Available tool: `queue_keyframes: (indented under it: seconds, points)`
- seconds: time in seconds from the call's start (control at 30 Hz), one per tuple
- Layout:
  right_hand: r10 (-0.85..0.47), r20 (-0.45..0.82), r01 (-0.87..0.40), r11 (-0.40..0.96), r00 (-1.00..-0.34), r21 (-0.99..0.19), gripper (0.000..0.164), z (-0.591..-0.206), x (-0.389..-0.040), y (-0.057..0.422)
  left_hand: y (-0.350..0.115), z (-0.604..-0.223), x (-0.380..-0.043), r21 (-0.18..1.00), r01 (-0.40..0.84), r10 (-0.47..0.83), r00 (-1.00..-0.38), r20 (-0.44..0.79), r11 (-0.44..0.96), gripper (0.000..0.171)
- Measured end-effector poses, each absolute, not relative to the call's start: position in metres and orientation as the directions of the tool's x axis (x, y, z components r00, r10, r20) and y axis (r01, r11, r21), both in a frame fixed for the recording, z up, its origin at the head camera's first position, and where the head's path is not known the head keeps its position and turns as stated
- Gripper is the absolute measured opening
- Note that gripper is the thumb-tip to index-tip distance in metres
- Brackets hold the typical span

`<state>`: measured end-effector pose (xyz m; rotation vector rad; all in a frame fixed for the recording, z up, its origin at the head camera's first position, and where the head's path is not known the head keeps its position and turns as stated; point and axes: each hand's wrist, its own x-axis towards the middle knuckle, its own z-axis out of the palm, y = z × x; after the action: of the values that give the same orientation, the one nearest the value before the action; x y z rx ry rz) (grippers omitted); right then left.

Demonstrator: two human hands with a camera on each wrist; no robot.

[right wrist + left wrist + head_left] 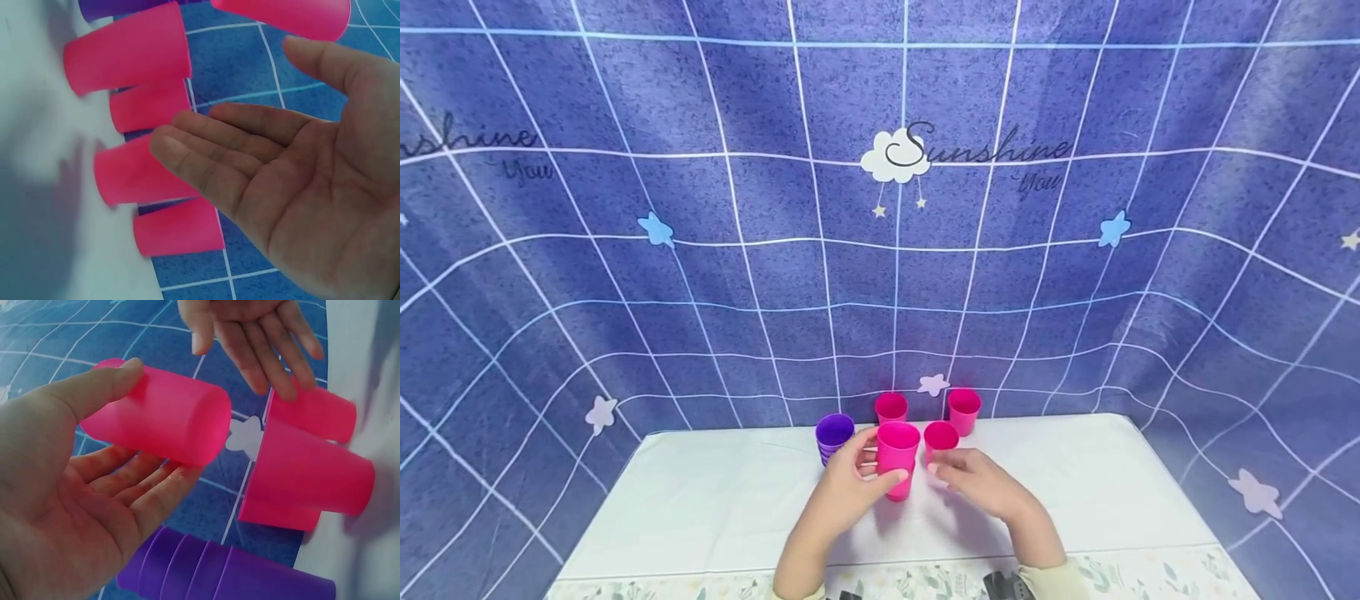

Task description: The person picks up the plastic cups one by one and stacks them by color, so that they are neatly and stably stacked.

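My left hand [844, 487] holds a pink cup [898, 443] between thumb and fingers, mouth up. In the left wrist view that raised cup [159, 412] is apart from the standing cups. Below it in the head view, partly hidden, stands another pink cup [898, 490]. My right hand [983, 481] is beside a pink cup [942, 437], its fingers extended and its palm bare in the right wrist view. Whether it touches that cup I cannot tell. Two more pink cups, the back-middle one [891, 407] and the back-right one [964, 410], stand behind.
A stack of purple cups [834, 433] stands left of the pink ones, partly behind my left hand. White cloth [700, 492] covers the table, with a leaf-patterned strip [1120, 575] along the front. Blue checked fabric [775, 208] hangs behind and at both sides.
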<state>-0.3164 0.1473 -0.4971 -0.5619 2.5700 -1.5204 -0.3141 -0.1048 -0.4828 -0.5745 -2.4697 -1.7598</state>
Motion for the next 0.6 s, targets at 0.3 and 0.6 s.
queue_keyframes:
  seconds: [0.3, 0.6]
  points:
    - [-0.362, 0.095, -0.251, 0.413, -0.927, -0.875, 0.072, -0.513, -0.321, 0.128, -0.112, -0.481, -0.315, 0.907, 0.324, 0.237, -0.935, 0.263, 0.271, 0.070]
    - [-0.340, 0.122, -0.267, 0.422, -0.932, -0.866, 0.085, -0.531, -0.326, 0.112, -0.117, -0.476, -0.313, 0.912, 0.317, 0.234, -0.937, 0.259, 0.260, 0.071]
